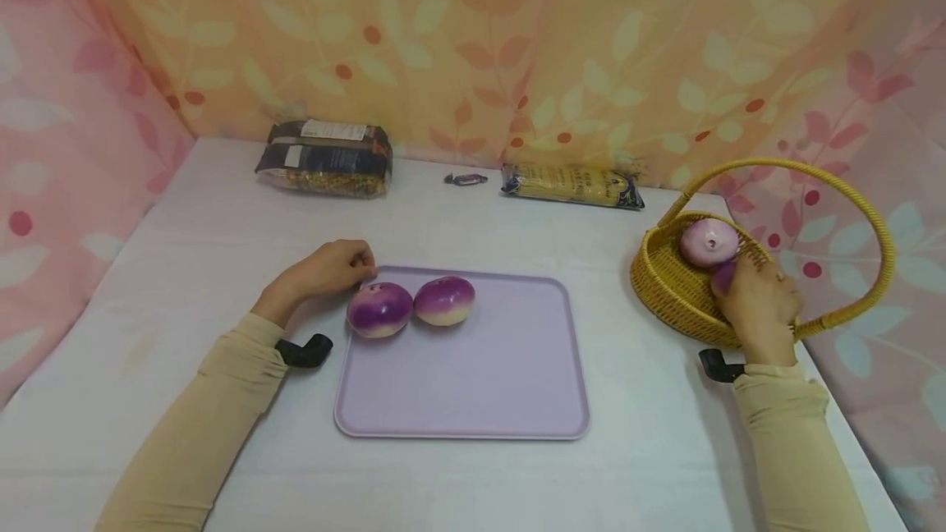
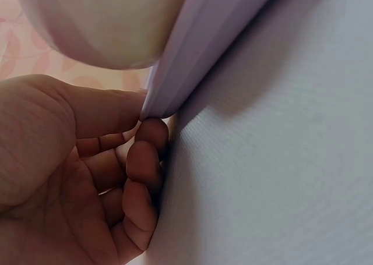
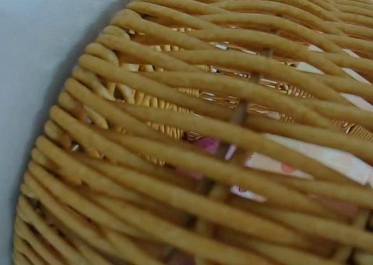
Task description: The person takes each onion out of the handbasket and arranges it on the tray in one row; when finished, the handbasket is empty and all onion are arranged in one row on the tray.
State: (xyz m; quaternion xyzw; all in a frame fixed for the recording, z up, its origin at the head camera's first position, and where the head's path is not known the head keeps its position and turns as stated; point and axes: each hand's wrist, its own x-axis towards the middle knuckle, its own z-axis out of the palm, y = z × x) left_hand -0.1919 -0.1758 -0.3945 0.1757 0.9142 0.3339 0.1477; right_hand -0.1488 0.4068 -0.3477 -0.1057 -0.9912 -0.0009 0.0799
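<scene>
My left hand (image 1: 330,267) pinches the far left corner of a lilac tray (image 1: 473,376), thumb on the rim and curled fingertips beneath, as the left wrist view shows. Two purple-and-white turnips (image 1: 380,310) lie side by side at the tray's left end. At the right, my right hand (image 1: 761,302) reaches down into a yellow wicker basket (image 1: 665,302) and grips a purple turnip (image 1: 723,277), mostly hidden by the fingers. A paler turnip (image 1: 709,242) sits behind it in the basket. Woven strands (image 3: 175,131) cover most of the right wrist view.
Along the back of the white-covered table lie a dark bag of pasta (image 1: 325,158), a small wrapped candy (image 1: 466,179) and a yellow pack of noodles (image 1: 572,185). The basket's tall handle (image 1: 879,236) arches over its right side. Patterned curtains (image 1: 443,39) enclose the table.
</scene>
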